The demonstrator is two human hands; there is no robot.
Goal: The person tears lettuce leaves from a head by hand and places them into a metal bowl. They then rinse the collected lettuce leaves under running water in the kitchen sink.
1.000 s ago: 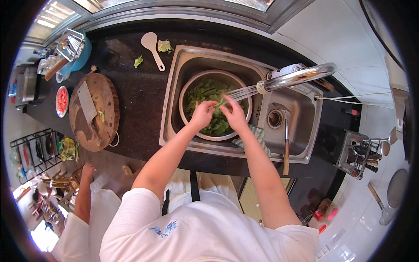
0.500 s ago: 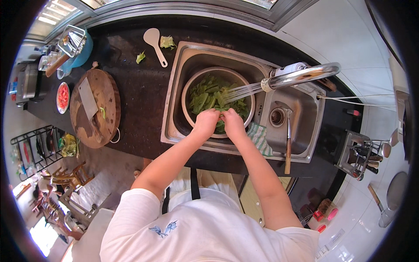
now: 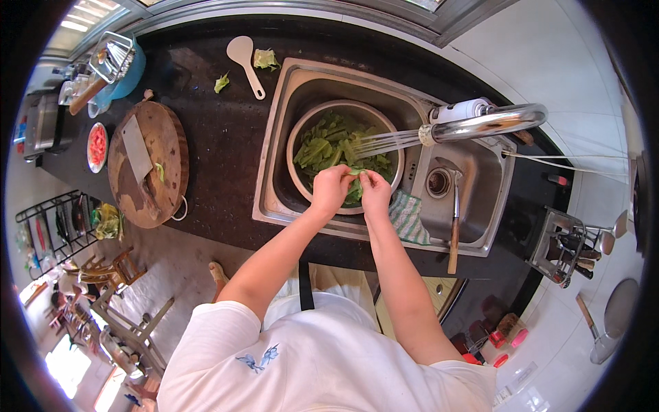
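Observation:
Above the near part of a round metal basin [image 3: 296, 130], my left hand [image 3: 330, 188] and my right hand [image 3: 375, 190] are both closed on one green leaf [image 3: 355, 172], stretched between their fingertips. Loose green leaves [image 3: 324, 147] fill much of the basin, which stands in the larger bowl of a steel sink [image 3: 273, 110]. Water streams from the curved faucet [image 3: 480, 125] into the basin, just beyond my right hand. The ends of the leaf inside my fingers are hidden.
A striped cloth [image 3: 408, 218] hangs over the sink divider. In the smaller bowl leans a wooden-handled tool [image 3: 454, 233]. To the left, a cleaver [image 3: 136, 150] lies on a round chopping board [image 3: 175, 144]. A white rice paddle [image 3: 241, 55] and leaf scraps [image 3: 266, 59] lie behind.
My hands have moved slightly apart, and the leaf between them now shows more. The view has shifted a little. Water keeps running.

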